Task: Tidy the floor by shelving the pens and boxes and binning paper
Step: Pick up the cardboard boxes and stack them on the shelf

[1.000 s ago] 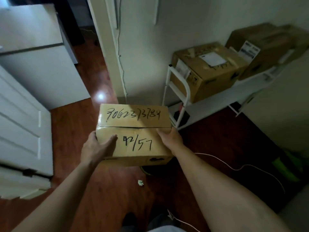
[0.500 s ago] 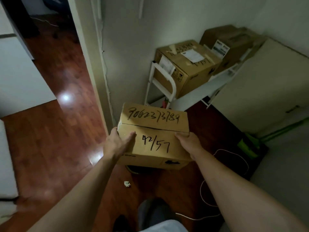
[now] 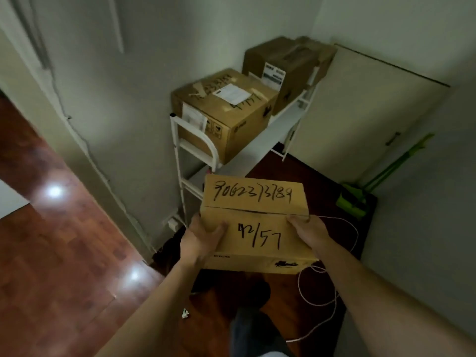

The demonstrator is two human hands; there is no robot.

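Shelving is the step in hand, judging by the white shelf (image 3: 257, 140) just ahead, whose top already carries a large box (image 3: 226, 109) and a darker box (image 3: 280, 70) behind it. Free room looks scarce up there; the strip along the front edge or the lower tier under it, partly hidden, seem the likely spots, so the carton should go in level and be slid rather than dropped. The hand-lettered carton (image 3: 255, 222) sits in the air between both hands, just in front of the shelf's near end. The left hand (image 3: 201, 240) clamps its left side, fingers hidden, thumb on top; the right hand (image 3: 309, 233) grips the right side, fingers curled over the edge. A white cord (image 3: 332, 300) and a paper scrap (image 3: 185, 313) lie underfoot, worth stepping around. Compared with half a second ago, the shelf looms nearer and more central, and the grip is unchanged.
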